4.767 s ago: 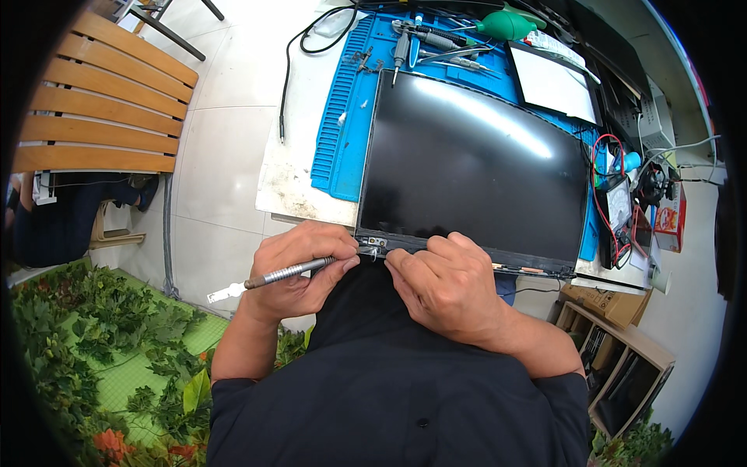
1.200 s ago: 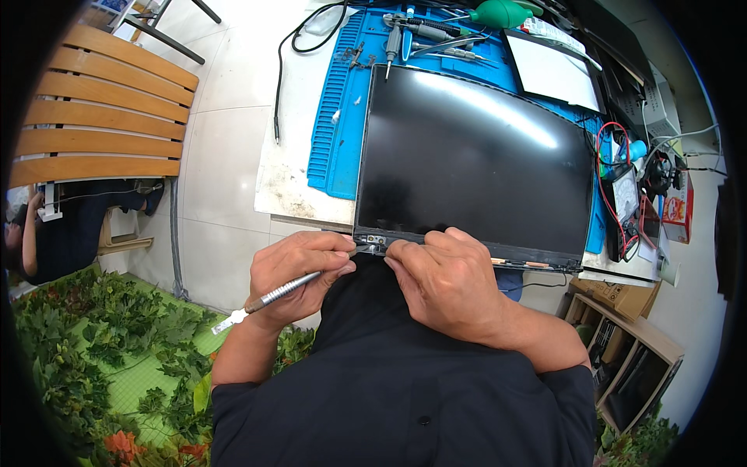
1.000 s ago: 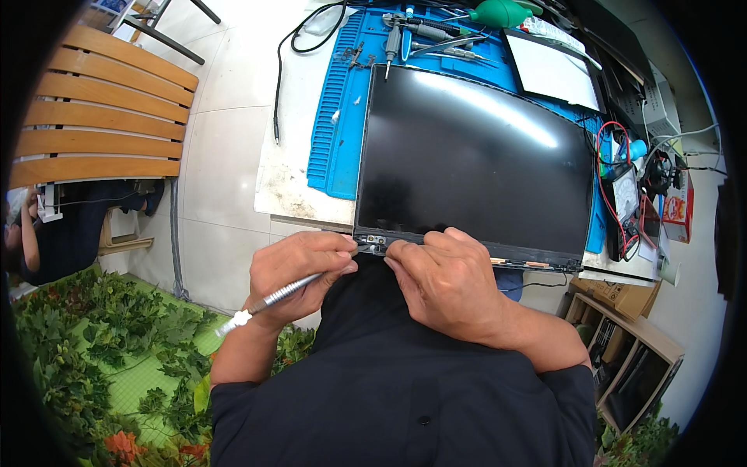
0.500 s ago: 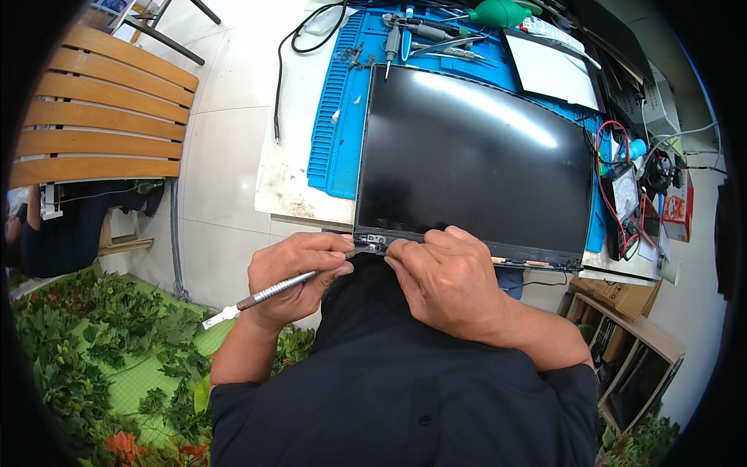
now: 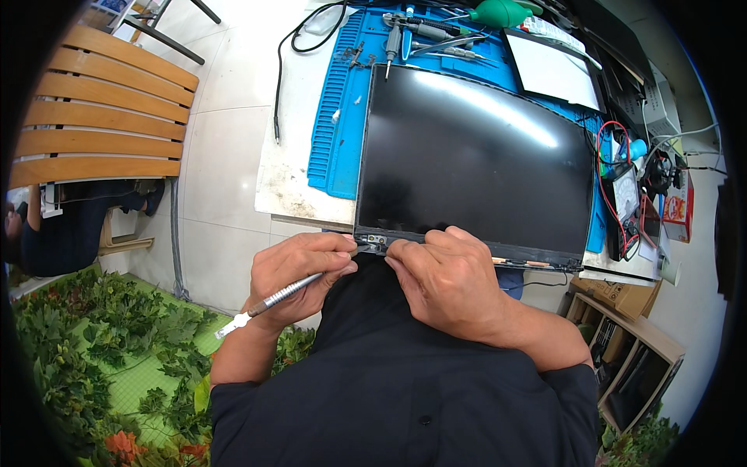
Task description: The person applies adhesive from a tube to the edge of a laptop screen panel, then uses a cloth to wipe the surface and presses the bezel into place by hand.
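Observation:
A dark laptop screen panel (image 5: 475, 163) lies on a blue work mat, its lower edge towards me. My left hand (image 5: 299, 268) pinches a slim pen-shaped tool (image 5: 284, 293) with a ribbed silver grip and a whitish rear end. The tool's tip points at a small metal hinge bracket (image 5: 376, 240) at the screen's lower left corner; whether it touches cannot be made out. Just right of the bracket, my right hand (image 5: 451, 276) is closed, thumb and bent forefinger pinching the screen's lower edge. Its other fingers curl over the border, and any small part between the fingertips is hidden.
The blue mat (image 5: 333, 148) covers a white table (image 5: 272, 191). Screwdrivers (image 5: 391, 50), a green air blower (image 5: 498, 12) and a white-topped panel (image 5: 551, 70) lie behind the screen. Red wires (image 5: 599, 148) and clutter crowd the right. A slatted wooden chair (image 5: 109, 105) stands left.
The rear end of the pen-shaped tool has swung slightly right and towards me, with a small shift of my left hand. My right hand and the screen look the same.

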The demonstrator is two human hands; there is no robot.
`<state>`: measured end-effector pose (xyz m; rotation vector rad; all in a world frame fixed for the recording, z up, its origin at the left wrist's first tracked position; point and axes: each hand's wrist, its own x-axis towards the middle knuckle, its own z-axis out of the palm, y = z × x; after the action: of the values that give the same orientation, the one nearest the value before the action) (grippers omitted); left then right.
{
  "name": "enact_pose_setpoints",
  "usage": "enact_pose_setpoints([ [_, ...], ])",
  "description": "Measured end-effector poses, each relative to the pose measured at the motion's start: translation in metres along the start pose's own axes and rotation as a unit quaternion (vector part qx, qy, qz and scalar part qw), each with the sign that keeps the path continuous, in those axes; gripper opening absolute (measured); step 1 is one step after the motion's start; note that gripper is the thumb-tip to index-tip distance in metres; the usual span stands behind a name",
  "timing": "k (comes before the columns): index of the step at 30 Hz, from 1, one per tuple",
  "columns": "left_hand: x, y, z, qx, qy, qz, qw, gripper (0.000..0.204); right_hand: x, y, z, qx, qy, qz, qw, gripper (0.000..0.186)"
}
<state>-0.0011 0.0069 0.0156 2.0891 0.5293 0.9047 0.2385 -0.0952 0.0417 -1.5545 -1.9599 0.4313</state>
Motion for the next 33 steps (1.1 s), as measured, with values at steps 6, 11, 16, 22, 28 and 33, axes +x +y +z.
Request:
enact_pose_setpoints([
  [6,0.012,0.011,-0.005,0.048,-0.043,0.005,0.998,0.025,0.000,0.002,0.002,-0.001,0.003,-0.009,1.000,0.010],
  [11,0.011,0.015,-0.002,0.089,-0.048,0.022,0.995,0.024,0.000,0.001,0.002,-0.005,0.000,-0.009,1.000,0.010],
  [16,0.002,0.007,0.000,-0.005,-0.011,-0.044,0.999,0.022,-0.002,0.003,0.004,-0.002,0.010,-0.013,1.000,0.011],
  [22,-0.002,0.002,-0.001,-0.031,0.000,-0.039,0.999,0.024,-0.002,0.002,0.003,-0.003,0.008,-0.009,1.000,0.011],
  [28,-0.001,0.002,-0.002,-0.036,-0.008,-0.030,0.999,0.023,-0.002,0.003,0.003,-0.001,0.007,-0.007,1.000,0.011],
  [33,0.002,0.004,-0.004,-0.020,-0.018,-0.028,0.999,0.022,-0.002,0.002,0.003,0.000,0.006,-0.006,1.000,0.010],
])
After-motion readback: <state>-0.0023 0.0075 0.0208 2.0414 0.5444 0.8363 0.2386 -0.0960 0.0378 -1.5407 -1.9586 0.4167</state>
